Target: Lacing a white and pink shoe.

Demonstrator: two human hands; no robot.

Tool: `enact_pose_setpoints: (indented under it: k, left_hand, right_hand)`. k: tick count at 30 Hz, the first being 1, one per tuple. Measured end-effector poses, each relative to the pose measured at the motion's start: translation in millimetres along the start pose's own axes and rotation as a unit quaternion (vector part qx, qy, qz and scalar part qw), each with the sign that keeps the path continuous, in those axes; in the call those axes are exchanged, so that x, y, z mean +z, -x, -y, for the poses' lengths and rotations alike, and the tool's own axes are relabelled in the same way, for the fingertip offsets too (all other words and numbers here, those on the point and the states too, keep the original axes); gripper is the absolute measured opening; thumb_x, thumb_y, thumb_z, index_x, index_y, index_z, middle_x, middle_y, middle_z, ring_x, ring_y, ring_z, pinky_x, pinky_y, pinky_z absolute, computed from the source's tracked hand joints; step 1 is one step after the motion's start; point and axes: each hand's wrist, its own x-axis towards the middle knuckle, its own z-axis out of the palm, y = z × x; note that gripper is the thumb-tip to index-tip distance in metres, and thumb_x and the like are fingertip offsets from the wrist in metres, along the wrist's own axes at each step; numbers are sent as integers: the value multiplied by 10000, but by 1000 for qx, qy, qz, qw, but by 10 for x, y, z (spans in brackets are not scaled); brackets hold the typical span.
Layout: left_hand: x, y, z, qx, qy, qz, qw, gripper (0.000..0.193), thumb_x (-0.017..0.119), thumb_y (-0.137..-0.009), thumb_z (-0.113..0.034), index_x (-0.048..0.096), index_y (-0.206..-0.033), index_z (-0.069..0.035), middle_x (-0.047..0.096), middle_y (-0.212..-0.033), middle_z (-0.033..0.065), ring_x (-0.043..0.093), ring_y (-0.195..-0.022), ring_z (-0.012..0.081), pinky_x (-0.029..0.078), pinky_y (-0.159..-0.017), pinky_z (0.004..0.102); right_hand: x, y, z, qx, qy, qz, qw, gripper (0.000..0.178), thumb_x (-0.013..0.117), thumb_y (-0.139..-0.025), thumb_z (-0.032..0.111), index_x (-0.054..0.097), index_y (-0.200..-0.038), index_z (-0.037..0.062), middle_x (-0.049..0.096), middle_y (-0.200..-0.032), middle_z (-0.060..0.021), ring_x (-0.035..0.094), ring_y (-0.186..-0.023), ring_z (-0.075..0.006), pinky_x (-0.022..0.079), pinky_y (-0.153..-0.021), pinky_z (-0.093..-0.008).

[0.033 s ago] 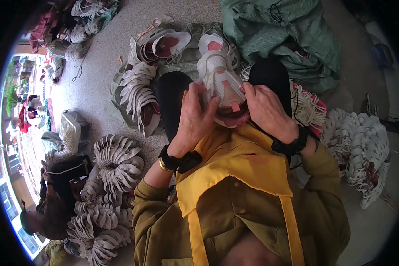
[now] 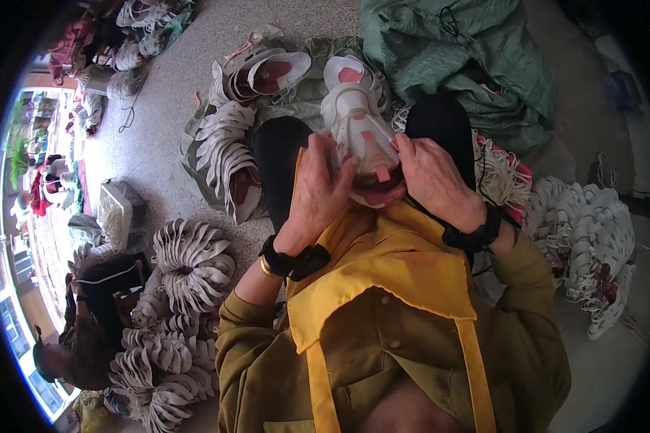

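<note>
Between my knees lies a white mesh shoe upper (image 2: 374, 148) with pink patches on its tongue and a dark pink collar toward me. My left hand (image 2: 316, 189) is closed on its left edge, thumb on the near side, fingertips partly hidden. On the opposite edge, my right hand (image 2: 433, 179) pinches the upper between thumb and fingers. Just beyond its toe sits another white shoe upper (image 2: 334, 71) with a pink lining. Whether a lace or small tool is in my fingers cannot be seen.
Stacked white uppers (image 2: 226, 141) curve around my left knee. A green woven sack (image 2: 455, 65) lies beyond my right knee, with bundled white laces (image 2: 502, 177) beside it. More upper bundles (image 2: 191, 261) stand at the left, near a seated person (image 2: 87, 339); another pile (image 2: 585, 238) is at the right.
</note>
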Motion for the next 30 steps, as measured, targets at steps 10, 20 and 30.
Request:
enact_pose_setpoints:
  k: [10,20,30]
  left_hand:
    - [-47,-84,34,-120,88,78,986,451,646,-1008,-273,361,-1264,-36,561,-1142,186,575,-1058,246,472,-942,379]
    - [-21,-28,83,-100,133,86,982,518,704,-915,-271,380,-1225,-13,536,-1177,237,562,-1083,347,461,-956,438]
    - [-20,150,-43,30,-18,65,997,527,740,-837,-106,419,-1239,5,446,-1438,354,501,-1287,512,432,-1069,481]
  right_hand:
    - [-33,-54,-111,73,-187,132,971,458,475,-949,53,370,-1351,-140,602,-1121,-357,593,-1093,-490,489,-954,-496]
    - [26,64,-232,30,-255,144,956,676,463,-962,44,151,-1532,-146,376,-1477,-381,401,-1401,-477,343,-1178,-478]
    - [38,279,44,-9,-92,81,992,627,510,-919,80,308,-1434,-216,444,-1401,-416,448,-1340,-520,339,-1179,-511]
